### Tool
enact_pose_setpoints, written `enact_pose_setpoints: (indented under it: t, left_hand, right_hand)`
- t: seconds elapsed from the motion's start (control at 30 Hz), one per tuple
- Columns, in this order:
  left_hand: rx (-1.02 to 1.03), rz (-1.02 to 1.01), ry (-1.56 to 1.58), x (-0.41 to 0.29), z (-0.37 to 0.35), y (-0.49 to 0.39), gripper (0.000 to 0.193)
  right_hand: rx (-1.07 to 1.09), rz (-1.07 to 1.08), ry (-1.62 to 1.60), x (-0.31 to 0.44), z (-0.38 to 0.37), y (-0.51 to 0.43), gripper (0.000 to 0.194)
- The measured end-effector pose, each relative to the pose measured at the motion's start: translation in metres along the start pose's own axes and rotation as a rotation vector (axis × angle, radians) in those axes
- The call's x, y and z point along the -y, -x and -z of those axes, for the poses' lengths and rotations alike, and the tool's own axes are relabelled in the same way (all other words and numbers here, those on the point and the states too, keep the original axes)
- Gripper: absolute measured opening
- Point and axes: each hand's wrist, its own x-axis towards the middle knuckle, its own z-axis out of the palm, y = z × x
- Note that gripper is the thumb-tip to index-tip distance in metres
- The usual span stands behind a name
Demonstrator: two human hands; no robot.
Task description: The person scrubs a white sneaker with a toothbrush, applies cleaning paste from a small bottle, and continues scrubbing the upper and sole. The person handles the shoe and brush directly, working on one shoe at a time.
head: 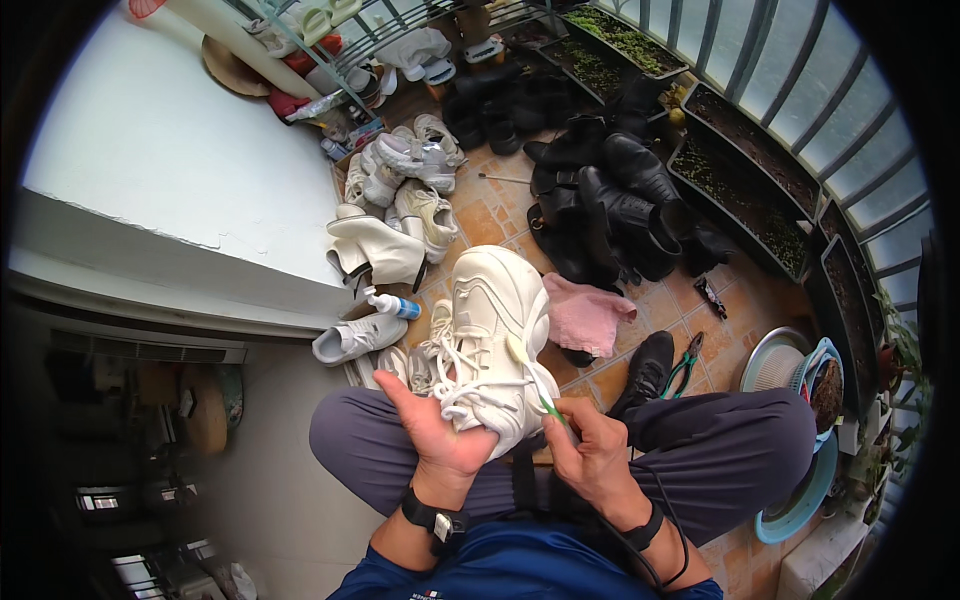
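A white lace-up sneaker (487, 322) is held up over my lap with its toe pointing away from me. My left hand (450, 442) carries it, the fingers hidden in the shoe's opening and the thumb sticking out to the left. Loose white laces (469, 390) hang over the tongue. My right hand (589, 450) grips the green end of a white toothbrush (536, 379), whose head lies against the right side of the sneaker. Beyond the shoe, a pink cloth (589, 315) is draped partly over something black.
White and pale shoes (409, 176) are heaped left, near a blue-and-white pump bottle (396, 304). Black shoes (622, 210) crowd the tiles ahead. Green-handled pliers (684, 367) lie by my foot. Planters (739, 202) line the railing; blue basins (802, 495) stand right.
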Motion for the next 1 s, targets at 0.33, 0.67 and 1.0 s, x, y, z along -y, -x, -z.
enact_pose_setpoints:
  t: [0.33, 0.67, 1.0]
  left_hand:
    - [0.062, 0.05, 0.136, -0.007, 0.001, 0.0, 0.141]
    - [0.194, 0.058, 0.249, -0.01, 0.004, 0.001, 0.137]
    - [-0.074, 0.027, 0.074, -0.009, 0.002, -0.001, 0.125]
  right_hand:
    - [0.003, -0.006, -0.027, 0.002, 0.004, 0.003, 0.015]
    - [-0.085, 0.094, 0.015, 0.0, -0.004, 0.0, 0.019]
    - [-0.075, 0.123, -0.011, -0.004, -0.006, -0.005, 0.017]
